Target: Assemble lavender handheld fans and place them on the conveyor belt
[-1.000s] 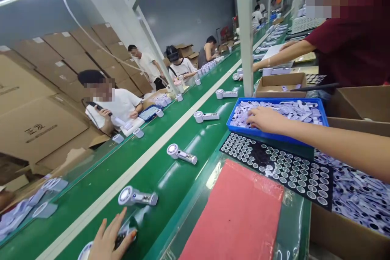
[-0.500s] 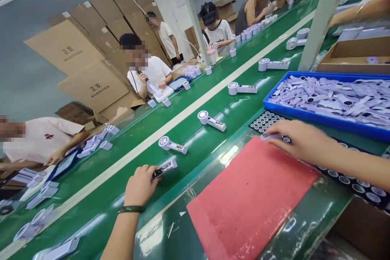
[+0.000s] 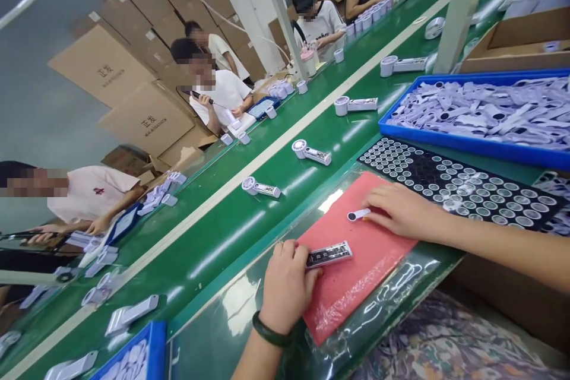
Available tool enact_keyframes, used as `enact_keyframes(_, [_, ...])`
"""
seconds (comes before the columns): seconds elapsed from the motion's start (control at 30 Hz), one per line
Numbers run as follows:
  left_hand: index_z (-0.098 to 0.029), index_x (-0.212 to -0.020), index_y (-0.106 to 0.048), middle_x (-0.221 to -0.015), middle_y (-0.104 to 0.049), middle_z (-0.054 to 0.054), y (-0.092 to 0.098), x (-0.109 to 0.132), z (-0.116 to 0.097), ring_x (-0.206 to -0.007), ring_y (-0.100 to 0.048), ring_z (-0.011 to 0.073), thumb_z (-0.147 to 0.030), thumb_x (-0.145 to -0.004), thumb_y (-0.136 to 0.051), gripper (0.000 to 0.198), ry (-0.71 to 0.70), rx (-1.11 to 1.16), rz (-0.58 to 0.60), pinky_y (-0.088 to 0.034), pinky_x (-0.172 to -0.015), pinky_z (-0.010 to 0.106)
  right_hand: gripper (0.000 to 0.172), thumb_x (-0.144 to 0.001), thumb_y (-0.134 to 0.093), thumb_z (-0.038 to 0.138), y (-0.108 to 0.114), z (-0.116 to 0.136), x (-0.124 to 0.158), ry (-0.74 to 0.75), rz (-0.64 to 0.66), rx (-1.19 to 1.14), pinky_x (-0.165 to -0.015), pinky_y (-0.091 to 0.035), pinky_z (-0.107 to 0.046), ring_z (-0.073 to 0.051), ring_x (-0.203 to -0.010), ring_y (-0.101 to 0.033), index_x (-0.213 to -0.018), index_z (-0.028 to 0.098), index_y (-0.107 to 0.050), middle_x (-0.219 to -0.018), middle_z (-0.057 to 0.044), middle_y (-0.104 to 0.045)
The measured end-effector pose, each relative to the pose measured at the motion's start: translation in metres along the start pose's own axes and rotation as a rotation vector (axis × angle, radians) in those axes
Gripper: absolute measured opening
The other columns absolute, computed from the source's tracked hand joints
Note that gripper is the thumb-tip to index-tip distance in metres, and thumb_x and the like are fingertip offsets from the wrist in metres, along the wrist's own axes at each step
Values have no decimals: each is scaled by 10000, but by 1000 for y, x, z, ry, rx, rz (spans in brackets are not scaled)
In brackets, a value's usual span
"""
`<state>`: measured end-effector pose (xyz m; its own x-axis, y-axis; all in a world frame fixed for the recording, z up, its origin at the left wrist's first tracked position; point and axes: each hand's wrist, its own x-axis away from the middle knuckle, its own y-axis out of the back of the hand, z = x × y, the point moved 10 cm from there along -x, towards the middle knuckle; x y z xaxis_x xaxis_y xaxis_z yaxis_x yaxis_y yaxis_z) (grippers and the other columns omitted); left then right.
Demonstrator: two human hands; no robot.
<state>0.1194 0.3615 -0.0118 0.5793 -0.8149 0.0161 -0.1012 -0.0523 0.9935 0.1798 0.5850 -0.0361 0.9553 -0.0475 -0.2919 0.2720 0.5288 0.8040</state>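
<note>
Two hands of mine are working on the pink foam mat (image 3: 351, 255), which lies on a clear plastic sheet (image 3: 392, 291). My left hand (image 3: 287, 291), with a green bangle (image 3: 269, 329) at the wrist, is curled closed and grips one end of a black-and-silver strip (image 3: 328, 254), whose far end sticks out over the mat. My right hand (image 3: 403, 211) lies low and nearly flat, its fingers (image 3: 383, 193) stretched forward. A small white-and-black tab (image 3: 358, 214) sits on the mat right against them (whether they are actually pinching it, I cannot tell).

Just past the mat is a black tray (image 3: 458, 184) set with rows of round pale discs, and beyond that a blue crate (image 3: 472, 146) heaped with lilac plastic parts. A row of white handheld devices (image 3: 312, 152) lies along the green tabletop (image 3: 214, 231), each with a round head and a slim handle. A second blue crate (image 3: 154, 344) sits at the bottom edge of my view. Across the belt, a co-worker in a white T-shirt (image 3: 225, 95) holds a thin dark tool up near the chest, with flattened cardboard boxes (image 3: 146, 119) stacked behind.
</note>
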Motion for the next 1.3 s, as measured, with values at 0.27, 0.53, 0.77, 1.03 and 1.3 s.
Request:
enact_keyframes(0.27, [-247,-1291,-488,-1244,-565,36,18,9,4,-1137,-519,212,-245,-848,-767,524,-106,451,-186,-438,-991,387,164,-992,-516,293,-32,117,-18,228,55,-81,-747,-349,-359,-211,-813,-560,-923,191,-624,-875,-29,-640])
enact_keyframes(0.53, [-208,-1062,-610,-1079,-606,33,18,10,3,-1034,-534,190,-171,-939,-594,129,-127,531,-230,-420,-926,347,181,-996,-515,307,-54,117,-19,142,115,-110,-763,-334,-380,-231,-874,-543,-912,198,-633,-890,-37,-614])
enact_keyframes(0.77, [-209,-1018,-633,-1017,-613,25,19,8,3,-983,-530,184,-174,-928,-634,98,-73,526,-202,-412,-887,334,178,-954,-545,375,-71,89,-24,-88,230,-582,-821,-441,-360,-193,-913,-591,-914,230,-640,-966,-12,-656])
enact_keyframes(1.03, [-224,-1151,-597,-1170,-583,55,18,37,-23,-1129,-509,231,-180,-899,-664,264,-22,386,-187,-435,-997,422,362,-972,-540,382,-77,104,14,20,270,-358,-1043,-364,-533,-284,-1193,-516,-1319,285,-568,-1289,-52,-607])
enact_keyframes(1.3, [-225,-1144,-595,-1209,-613,53,11,48,-35,-1237,-491,269,-129,-924,-577,241,-12,233,-244,-430,-1078,517,306,-1002,-472,302,-77,116,21,130,170,-294,-928,-417,-503,-281,-1091,-525,-1278,245,-592,-1200,-89,-613])
